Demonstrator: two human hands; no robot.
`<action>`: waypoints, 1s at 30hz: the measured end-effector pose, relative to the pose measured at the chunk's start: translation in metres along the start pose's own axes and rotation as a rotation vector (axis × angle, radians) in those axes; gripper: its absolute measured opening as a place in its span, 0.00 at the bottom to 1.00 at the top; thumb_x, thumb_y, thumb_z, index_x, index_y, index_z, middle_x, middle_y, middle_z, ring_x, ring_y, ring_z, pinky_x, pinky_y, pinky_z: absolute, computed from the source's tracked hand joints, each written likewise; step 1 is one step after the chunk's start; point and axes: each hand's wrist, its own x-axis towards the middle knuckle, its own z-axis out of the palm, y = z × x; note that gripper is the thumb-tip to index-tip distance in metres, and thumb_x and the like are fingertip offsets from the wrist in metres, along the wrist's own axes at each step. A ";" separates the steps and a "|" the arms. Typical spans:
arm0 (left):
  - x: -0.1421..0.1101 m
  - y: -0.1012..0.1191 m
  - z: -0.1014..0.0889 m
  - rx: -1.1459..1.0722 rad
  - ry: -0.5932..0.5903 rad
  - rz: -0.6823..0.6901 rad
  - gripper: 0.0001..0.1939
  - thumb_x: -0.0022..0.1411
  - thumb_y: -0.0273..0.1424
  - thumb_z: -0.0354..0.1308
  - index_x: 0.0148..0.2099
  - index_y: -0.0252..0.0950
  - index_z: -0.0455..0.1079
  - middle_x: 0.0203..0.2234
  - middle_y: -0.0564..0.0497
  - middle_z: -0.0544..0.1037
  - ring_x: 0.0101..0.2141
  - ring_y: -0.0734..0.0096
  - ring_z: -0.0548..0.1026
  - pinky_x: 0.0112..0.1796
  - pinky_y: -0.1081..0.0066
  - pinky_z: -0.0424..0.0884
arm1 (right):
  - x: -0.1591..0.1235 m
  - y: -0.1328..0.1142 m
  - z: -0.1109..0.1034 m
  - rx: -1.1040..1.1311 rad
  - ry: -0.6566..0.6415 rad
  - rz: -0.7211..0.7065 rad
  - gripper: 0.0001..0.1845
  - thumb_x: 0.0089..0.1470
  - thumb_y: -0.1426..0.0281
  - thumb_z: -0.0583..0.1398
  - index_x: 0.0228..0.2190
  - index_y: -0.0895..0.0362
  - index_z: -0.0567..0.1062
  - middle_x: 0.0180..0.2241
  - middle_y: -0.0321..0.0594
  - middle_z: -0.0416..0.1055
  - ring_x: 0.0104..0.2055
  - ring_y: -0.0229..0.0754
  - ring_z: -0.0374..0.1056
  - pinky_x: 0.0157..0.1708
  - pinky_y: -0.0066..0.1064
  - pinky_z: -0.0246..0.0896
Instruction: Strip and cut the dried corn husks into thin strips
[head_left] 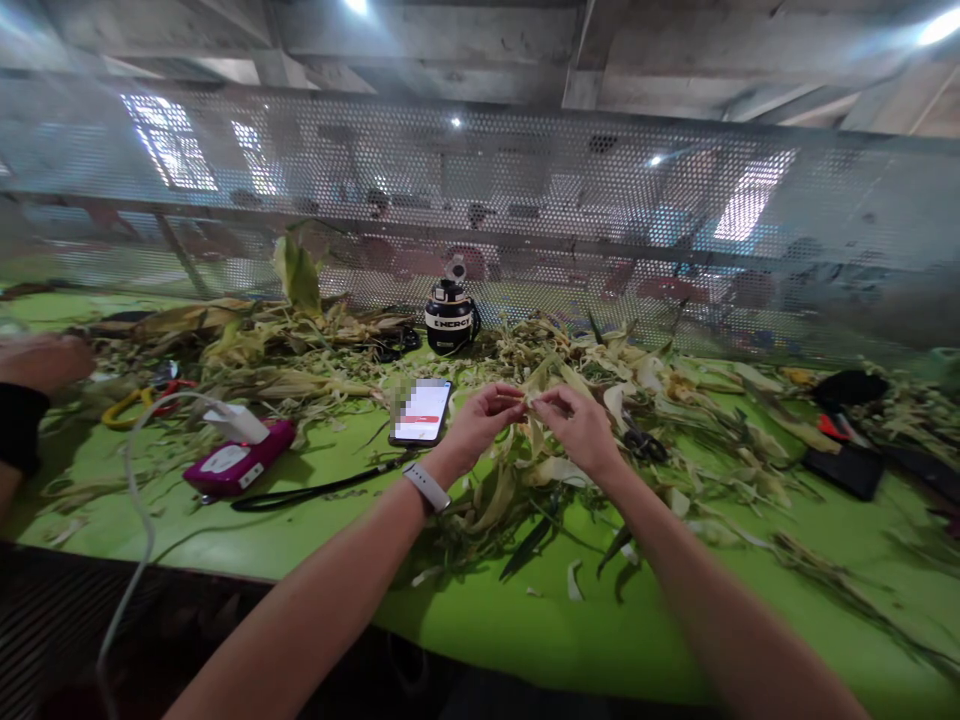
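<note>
My left hand [491, 420] and my right hand [576, 425] meet over the middle of the table, fingertips nearly touching. Both hands pinch a pale strip of corn husk [534, 393] between thumb and fingers. Beneath them lies a loose heap of corn husks [559, 470], green and straw-coloured, with thin torn strips. A grey watch band circles my left wrist. Just left of my left hand a lit smartphone [421, 412] lies on the table. Dark-handled scissors [645, 445], partly covered by husks, appear to lie right of my right hand.
A purple power bank [240, 462] with a white plug and cable sits left on the green table [600, 620]. A black bottle [450, 318] stands at the back before a perforated metal screen [525, 220]. Another person's hand [45, 362] reaches in at left. A black box [844, 470] lies right.
</note>
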 end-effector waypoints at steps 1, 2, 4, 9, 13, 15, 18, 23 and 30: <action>0.000 0.001 0.000 0.006 -0.002 0.007 0.18 0.40 0.33 0.70 0.34 0.34 0.71 0.26 0.52 0.78 0.29 0.74 0.74 0.38 0.70 0.68 | 0.000 0.001 0.000 0.013 -0.011 0.004 0.10 0.50 0.63 0.58 0.26 0.56 0.73 0.24 0.37 0.71 0.26 0.38 0.64 0.29 0.28 0.58; 0.000 0.001 0.000 0.009 -0.004 0.013 0.17 0.40 0.33 0.70 0.34 0.34 0.71 0.26 0.52 0.78 0.29 0.74 0.74 0.38 0.70 0.68 | 0.001 0.002 0.000 0.024 -0.017 0.015 0.10 0.50 0.63 0.58 0.26 0.57 0.73 0.24 0.36 0.71 0.26 0.38 0.63 0.28 0.28 0.58; 0.000 0.002 -0.001 0.004 -0.005 0.020 0.17 0.41 0.33 0.70 0.34 0.34 0.71 0.27 0.52 0.78 0.30 0.74 0.74 0.38 0.70 0.68 | 0.002 0.006 -0.001 0.049 -0.028 0.045 0.11 0.50 0.62 0.58 0.26 0.57 0.73 0.22 0.36 0.70 0.24 0.38 0.62 0.26 0.28 0.57; 0.001 0.000 -0.004 -0.021 -0.015 0.017 0.19 0.42 0.31 0.70 0.38 0.34 0.70 0.27 0.53 0.78 0.30 0.76 0.74 0.38 0.71 0.68 | 0.006 0.013 -0.002 0.094 -0.053 0.065 0.13 0.50 0.60 0.58 0.27 0.58 0.72 0.22 0.37 0.69 0.24 0.38 0.62 0.26 0.29 0.56; 0.001 0.000 -0.004 0.006 -0.030 0.014 0.20 0.42 0.31 0.70 0.38 0.33 0.70 0.27 0.52 0.79 0.29 0.75 0.75 0.38 0.70 0.69 | 0.006 0.012 -0.004 0.058 -0.069 0.036 0.12 0.49 0.61 0.58 0.26 0.58 0.72 0.24 0.39 0.72 0.26 0.39 0.64 0.28 0.29 0.58; 0.000 0.000 -0.004 0.027 -0.041 0.011 0.20 0.42 0.32 0.70 0.39 0.33 0.70 0.27 0.52 0.79 0.29 0.74 0.75 0.38 0.69 0.69 | 0.006 0.009 -0.005 0.020 -0.062 0.023 0.12 0.49 0.62 0.58 0.26 0.58 0.73 0.25 0.39 0.72 0.27 0.40 0.65 0.29 0.30 0.59; 0.000 0.000 -0.005 0.058 -0.073 0.001 0.20 0.42 0.32 0.70 0.38 0.32 0.70 0.27 0.51 0.78 0.29 0.74 0.75 0.38 0.69 0.70 | 0.004 0.006 -0.004 -0.028 -0.033 0.000 0.10 0.49 0.63 0.57 0.25 0.58 0.73 0.25 0.40 0.73 0.27 0.40 0.66 0.30 0.30 0.59; -0.001 0.002 -0.005 0.089 -0.112 -0.001 0.20 0.43 0.33 0.69 0.39 0.32 0.70 0.26 0.52 0.78 0.28 0.75 0.75 0.37 0.71 0.70 | 0.003 0.005 -0.006 -0.046 -0.053 -0.045 0.09 0.50 0.65 0.57 0.26 0.58 0.73 0.26 0.39 0.73 0.28 0.39 0.66 0.31 0.30 0.60; -0.003 0.006 -0.003 0.106 -0.051 -0.019 0.22 0.42 0.34 0.70 0.38 0.32 0.67 0.24 0.53 0.78 0.26 0.75 0.75 0.34 0.72 0.70 | 0.008 0.009 -0.010 0.015 -0.085 -0.043 0.09 0.49 0.65 0.58 0.28 0.58 0.74 0.27 0.39 0.73 0.29 0.39 0.67 0.33 0.31 0.61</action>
